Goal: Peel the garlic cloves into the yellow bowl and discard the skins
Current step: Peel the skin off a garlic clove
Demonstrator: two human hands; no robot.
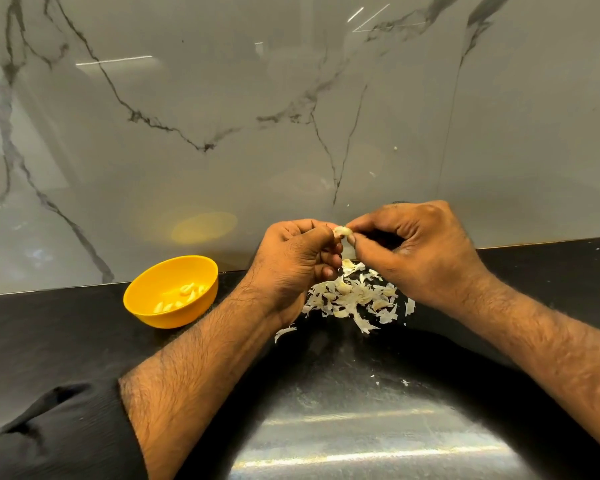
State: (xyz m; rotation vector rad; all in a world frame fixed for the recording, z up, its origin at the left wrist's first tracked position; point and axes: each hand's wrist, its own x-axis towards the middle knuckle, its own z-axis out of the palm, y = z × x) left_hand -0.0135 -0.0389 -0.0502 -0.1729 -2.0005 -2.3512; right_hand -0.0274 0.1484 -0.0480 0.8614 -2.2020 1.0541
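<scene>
The left hand (298, 258) and right hand (413, 251) meet above the table (66, 341), both pinching one clove (342, 231) between their fingertips. Directly below lies a heap of skins (354, 299). Left of it stands the bowl (171, 291), holding peeled cloves (181, 297).

Black glossy countertop (66, 341) below; grey-white marble backsplash (222, 98) with dark veins behind; black sleeve (59, 438) lower left.

left hand (297, 258) and right hand (413, 247) raised together, fingers curled, fingertips pinching, forearms bare
</scene>
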